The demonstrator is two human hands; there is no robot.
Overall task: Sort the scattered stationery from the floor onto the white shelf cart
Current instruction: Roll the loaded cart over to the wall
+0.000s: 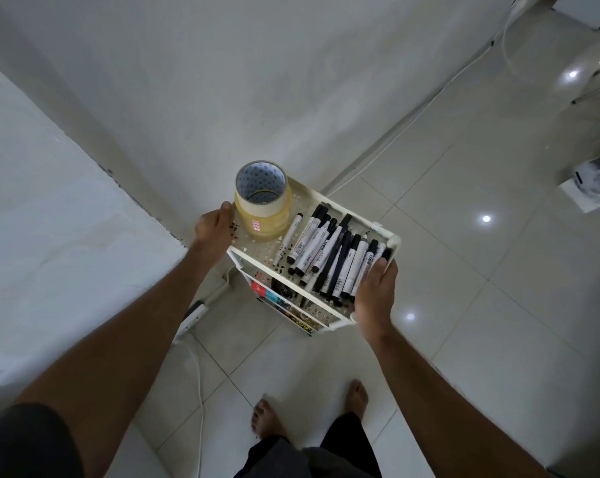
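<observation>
My left hand (213, 226) and right hand (376, 293) grip the white cart (393, 240); tape (262, 201) and black-capped markers (329, 257) crowd its top.

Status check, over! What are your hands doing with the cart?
Left hand and right hand grip opposite edges of the white cart. Tape rolls and markers sit on top. White cable trails nearby.
</observation>
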